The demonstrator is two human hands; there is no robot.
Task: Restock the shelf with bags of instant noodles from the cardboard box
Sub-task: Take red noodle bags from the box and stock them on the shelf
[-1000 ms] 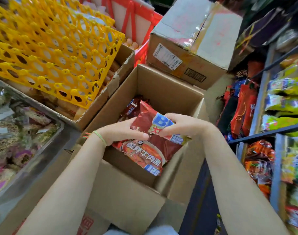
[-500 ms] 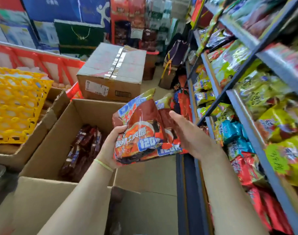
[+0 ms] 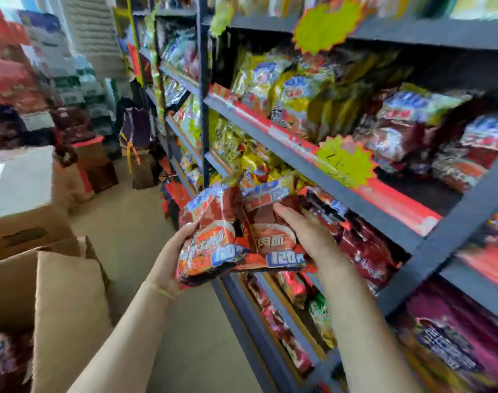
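I hold a small stack of red instant noodle bags (image 3: 236, 239) between both hands, in front of the grey metal shelf (image 3: 313, 163). My left hand (image 3: 171, 259) grips the stack's left side from below. My right hand (image 3: 304, 234) lies on the right bag, fingers pointing toward the shelf. The bags sit just before a shelf row that holds similar red bags (image 3: 364, 251). The open cardboard box (image 3: 69, 302) is at the lower left, with more red bags (image 3: 7, 361) showing inside.
Yellow and dark red noodle bags (image 3: 293, 89) fill the shelf above, with green starburst price tags (image 3: 347, 160). A sealed cardboard box (image 3: 18, 199) stands at the left. Bare floor (image 3: 134, 222) runs along the aisle between box and shelf. More goods pile at the back.
Both hands lifted the noodle bags out of the box and carried them right and up to the shelf. My view swung from the box to the shelving.
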